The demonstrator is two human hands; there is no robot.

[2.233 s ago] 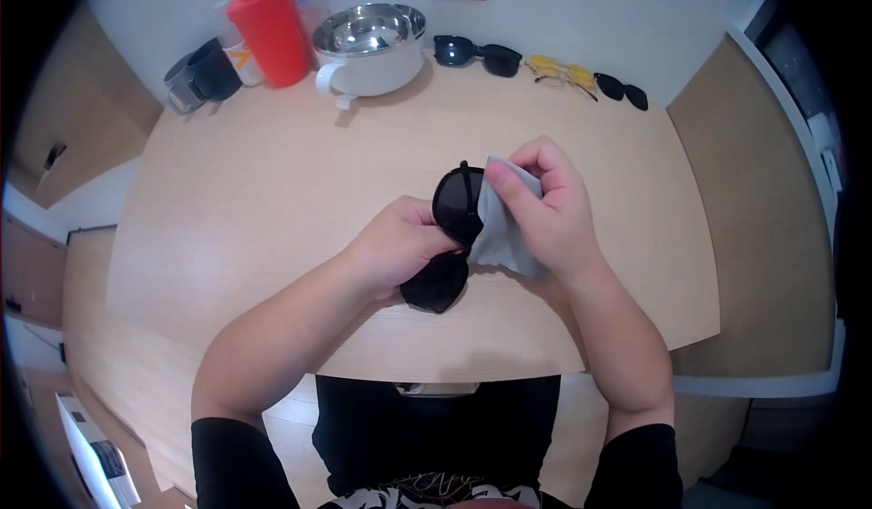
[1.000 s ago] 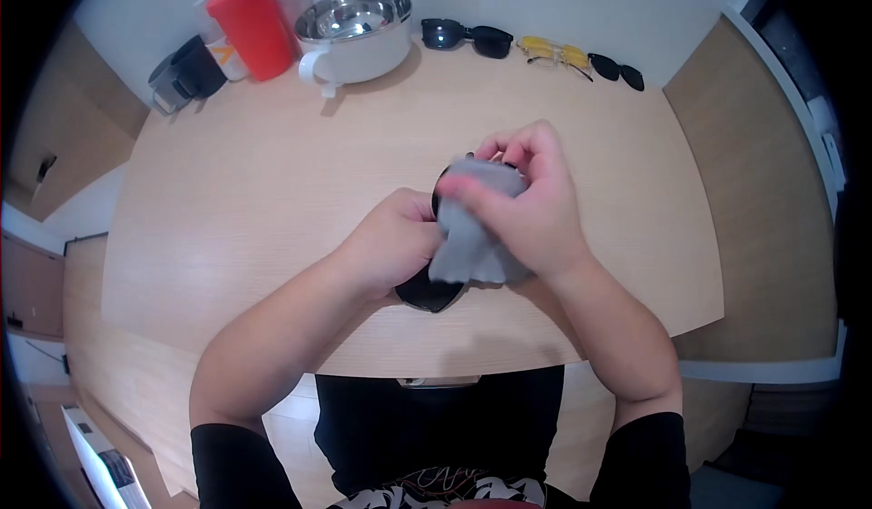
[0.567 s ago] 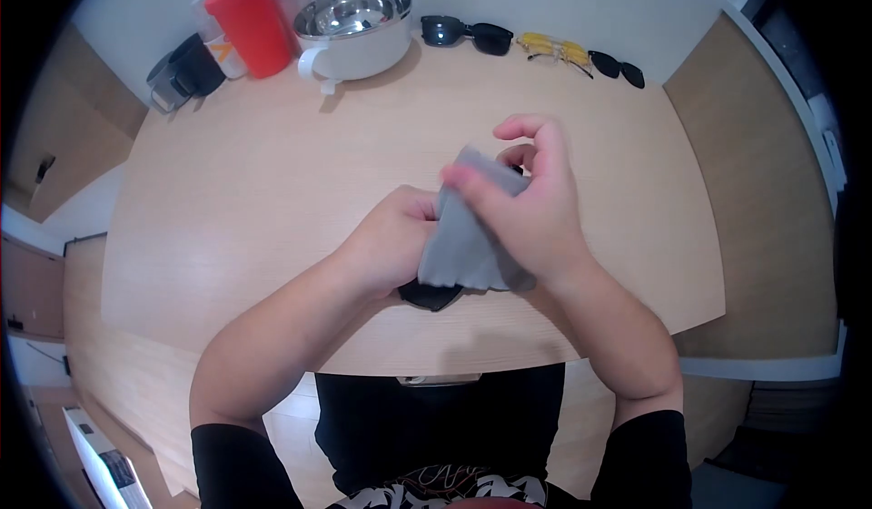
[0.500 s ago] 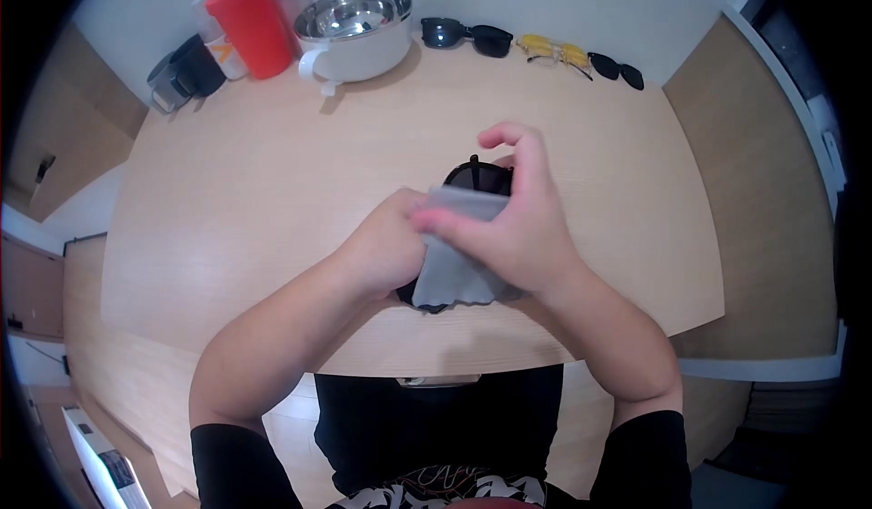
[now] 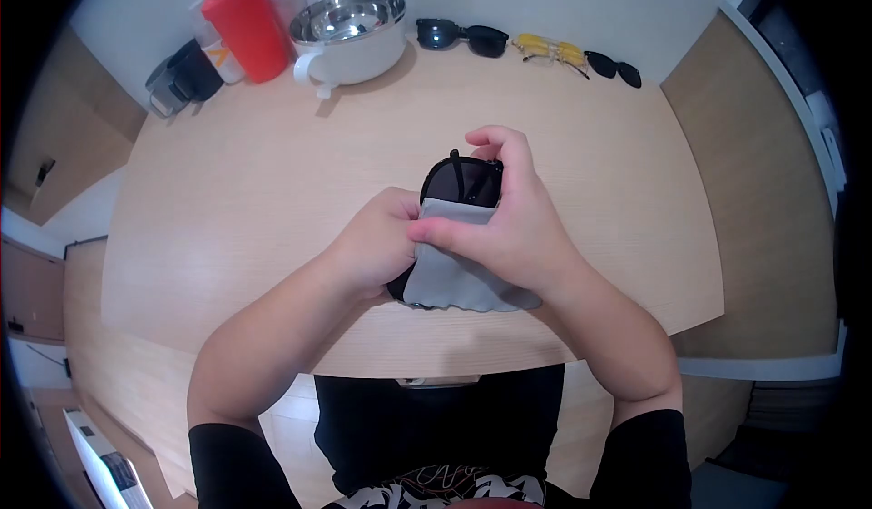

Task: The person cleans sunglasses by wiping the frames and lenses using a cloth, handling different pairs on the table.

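Note:
A pair of dark sunglasses (image 5: 441, 180) is held upright on its side above the near half of the table, one lens up and the other low. A grey cleaning cloth (image 5: 463, 277) covers its middle and hangs down with a wavy lower edge. My left hand (image 5: 374, 244) is closed around the frame's left side, with its fingertips partly hidden by the cloth. With the thumb laid across the cloth, my right hand (image 5: 522, 218) grips it from the right, while its fingers curl behind the upper lens. One folded temple arm sticks up over that lens.
Along the back of the wooden table (image 5: 227, 200) stand dark mugs (image 5: 193, 71), a red tumbler (image 5: 247, 28) and a white pot with a steel inside (image 5: 354, 50). Farther right lie dark sunglasses (image 5: 461, 39), yellow glasses (image 5: 549, 50) and small dark lenses (image 5: 614, 69).
The sunglasses have shifted slightly left, and more of the upper lens shows above the cloth. My right thumb has slid a little lower and left. The left hand stays on the frame.

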